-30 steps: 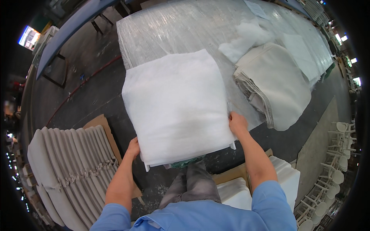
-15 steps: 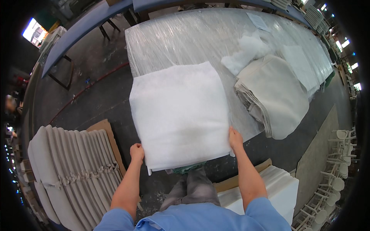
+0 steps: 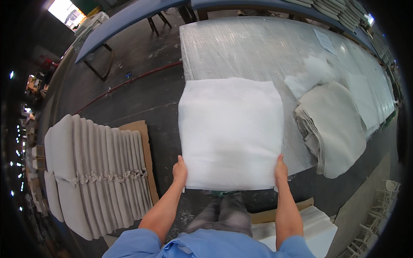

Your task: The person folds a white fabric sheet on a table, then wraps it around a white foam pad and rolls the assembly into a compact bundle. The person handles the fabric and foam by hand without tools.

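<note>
Both hands, left hand (image 3: 180, 171) and right hand (image 3: 281, 168), fingers clamped on near corners of white pad (image 3: 231, 133). Now lying flatter, overhanging tabletop (image 3: 241, 51) near edge and left corner; placing nearly done. Grey stack (image 3: 340, 129) sitting beside.

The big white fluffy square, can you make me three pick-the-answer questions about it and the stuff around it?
1. Where is the row of grey cushions? A on the floor at the person's left; B on the table; C in a box.
2. What colour is the padding sheet? A red; B white; C black.
3. How is the sheet held? A by one hand; B by nobody; C by both hands at its near corners.

Answers: 1 A, they lie on cardboard left of the legs. 2 B, it is plain white. 3 C, the left hand and right hand each grip a corner.
</note>
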The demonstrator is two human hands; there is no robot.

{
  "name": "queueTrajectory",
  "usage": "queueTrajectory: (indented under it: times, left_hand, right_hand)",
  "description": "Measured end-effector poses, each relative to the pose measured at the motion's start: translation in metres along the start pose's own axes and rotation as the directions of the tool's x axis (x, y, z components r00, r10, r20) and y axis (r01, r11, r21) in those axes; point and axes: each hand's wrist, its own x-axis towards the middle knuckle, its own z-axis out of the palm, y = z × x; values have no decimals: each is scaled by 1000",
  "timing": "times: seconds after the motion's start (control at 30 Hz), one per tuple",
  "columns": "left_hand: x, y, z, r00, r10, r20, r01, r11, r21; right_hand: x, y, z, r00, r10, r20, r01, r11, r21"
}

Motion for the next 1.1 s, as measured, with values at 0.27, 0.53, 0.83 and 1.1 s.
queueTrajectory:
  times: [0.27, 0.53, 0.83, 1.1]
  left_hand:
    - [1, 4, 2, 999, -44, -15, 45, 996, 73]
    - [5, 6, 6, 990, -100, 101, 108, 991, -82]
    - [21, 8, -23, 1000, -13, 9, 14, 992, -122]
    - [66, 131, -10, 988, 87, 125, -58, 974, -219]
  right_hand:
    - [-8, -6, 13, 979, -97, -177, 76, 990, -117]
    - [-10, -9, 11, 967, -125, -224, 98, 987, -129]
    - [4, -19, -48, 983, -168, 67, 181, 903, -390]
    - [67, -85, -31, 918, -397, -3, 386, 889, 245]
